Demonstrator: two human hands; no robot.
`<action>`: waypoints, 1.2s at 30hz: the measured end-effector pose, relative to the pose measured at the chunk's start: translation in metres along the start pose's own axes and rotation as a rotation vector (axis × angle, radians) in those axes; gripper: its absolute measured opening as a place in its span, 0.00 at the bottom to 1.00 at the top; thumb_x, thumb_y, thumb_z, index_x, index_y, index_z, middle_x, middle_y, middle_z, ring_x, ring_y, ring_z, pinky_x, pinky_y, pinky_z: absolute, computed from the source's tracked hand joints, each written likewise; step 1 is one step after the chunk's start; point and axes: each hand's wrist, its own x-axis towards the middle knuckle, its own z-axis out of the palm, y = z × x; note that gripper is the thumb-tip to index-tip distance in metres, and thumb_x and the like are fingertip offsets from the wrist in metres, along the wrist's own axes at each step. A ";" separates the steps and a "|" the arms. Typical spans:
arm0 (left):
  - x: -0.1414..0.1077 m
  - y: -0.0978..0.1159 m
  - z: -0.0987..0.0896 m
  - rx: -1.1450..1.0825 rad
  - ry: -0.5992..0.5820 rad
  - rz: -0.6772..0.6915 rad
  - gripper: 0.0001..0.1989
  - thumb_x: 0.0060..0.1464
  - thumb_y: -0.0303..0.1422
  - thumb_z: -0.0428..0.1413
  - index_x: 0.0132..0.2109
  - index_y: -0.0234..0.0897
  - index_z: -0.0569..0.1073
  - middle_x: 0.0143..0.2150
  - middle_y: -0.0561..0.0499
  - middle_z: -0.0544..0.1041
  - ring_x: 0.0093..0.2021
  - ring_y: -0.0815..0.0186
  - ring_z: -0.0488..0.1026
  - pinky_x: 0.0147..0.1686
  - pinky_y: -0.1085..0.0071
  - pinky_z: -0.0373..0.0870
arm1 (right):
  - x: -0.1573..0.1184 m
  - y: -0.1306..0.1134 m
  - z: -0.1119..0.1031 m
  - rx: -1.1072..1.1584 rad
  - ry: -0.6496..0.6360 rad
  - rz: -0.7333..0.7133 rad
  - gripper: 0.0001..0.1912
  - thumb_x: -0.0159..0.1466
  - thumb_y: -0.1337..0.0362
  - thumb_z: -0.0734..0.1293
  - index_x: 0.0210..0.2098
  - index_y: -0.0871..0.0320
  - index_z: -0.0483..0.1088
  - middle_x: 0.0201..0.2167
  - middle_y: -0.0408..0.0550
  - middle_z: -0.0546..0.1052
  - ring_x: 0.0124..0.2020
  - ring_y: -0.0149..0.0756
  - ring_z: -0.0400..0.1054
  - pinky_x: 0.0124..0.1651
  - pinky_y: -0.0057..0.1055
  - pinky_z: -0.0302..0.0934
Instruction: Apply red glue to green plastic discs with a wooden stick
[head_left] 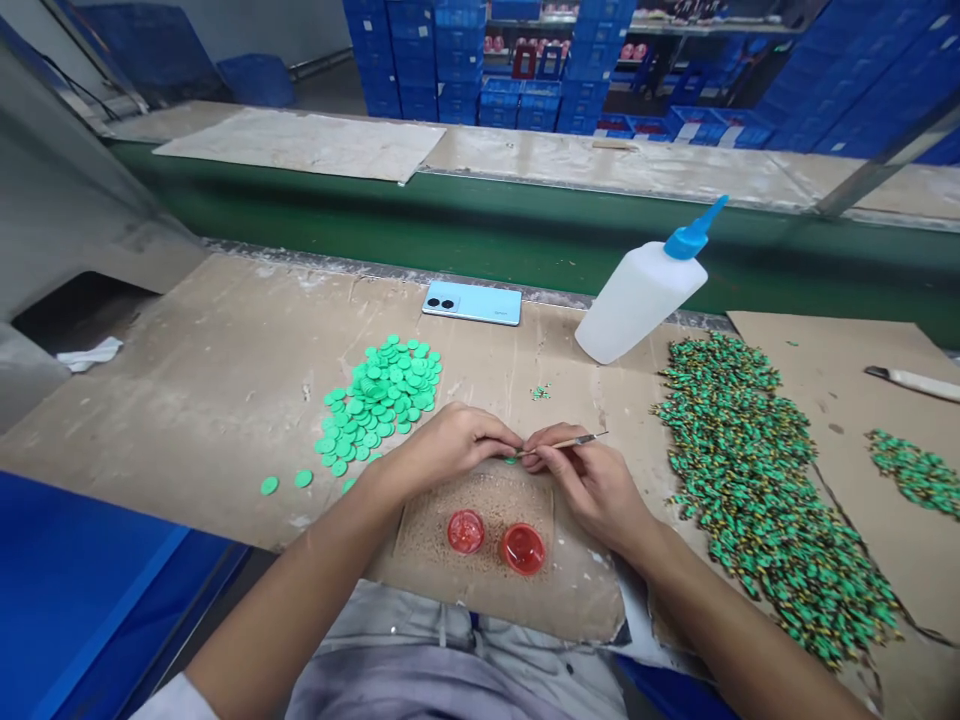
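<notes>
My left hand (450, 450) pinches a small green piece (511, 460) at its fingertips, close to my right hand (589, 485). The right hand holds a thin wooden stick with a pointed tip (566, 442). Below both hands lies a shallow cardboard tray of tan granules (480, 520), with two small red translucent cups (465, 531) (523, 549) standing in it. Left of my hands is a heap of flat green discs (382, 400). To the right spreads a large mass of small green-and-yellow pieces (757, 490).
A white plastic glue bottle with a blue nozzle (641, 295) lies tilted on the cardboard-covered bench (187, 400), behind a pale blue phone (471, 302). A utility knife (915, 384) lies at right. A green conveyor belt (450, 225) runs behind, with stacked blue crates (412, 60) beyond.
</notes>
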 end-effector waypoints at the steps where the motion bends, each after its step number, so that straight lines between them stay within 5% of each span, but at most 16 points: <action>1: 0.000 0.000 0.000 -0.001 -0.002 0.000 0.09 0.63 0.26 0.61 0.47 0.39 0.85 0.45 0.49 0.86 0.45 0.64 0.83 0.48 0.72 0.74 | 0.000 0.000 0.000 0.010 -0.007 0.011 0.11 0.74 0.71 0.62 0.38 0.57 0.74 0.36 0.48 0.79 0.38 0.31 0.77 0.40 0.26 0.75; 25: 0.003 0.002 0.000 -0.104 -0.039 -0.081 0.11 0.61 0.22 0.60 0.45 0.37 0.85 0.41 0.48 0.87 0.39 0.66 0.83 0.40 0.76 0.71 | 0.000 -0.009 0.015 -0.187 -0.024 -0.020 0.08 0.74 0.70 0.60 0.40 0.54 0.67 0.31 0.46 0.74 0.31 0.35 0.73 0.33 0.33 0.70; 36: 0.002 0.004 0.000 -0.086 -0.037 -0.090 0.11 0.61 0.22 0.60 0.46 0.36 0.85 0.42 0.47 0.86 0.40 0.66 0.83 0.42 0.76 0.71 | -0.009 -0.005 0.011 0.030 0.119 0.119 0.08 0.76 0.63 0.61 0.42 0.57 0.71 0.34 0.48 0.76 0.29 0.32 0.74 0.31 0.29 0.73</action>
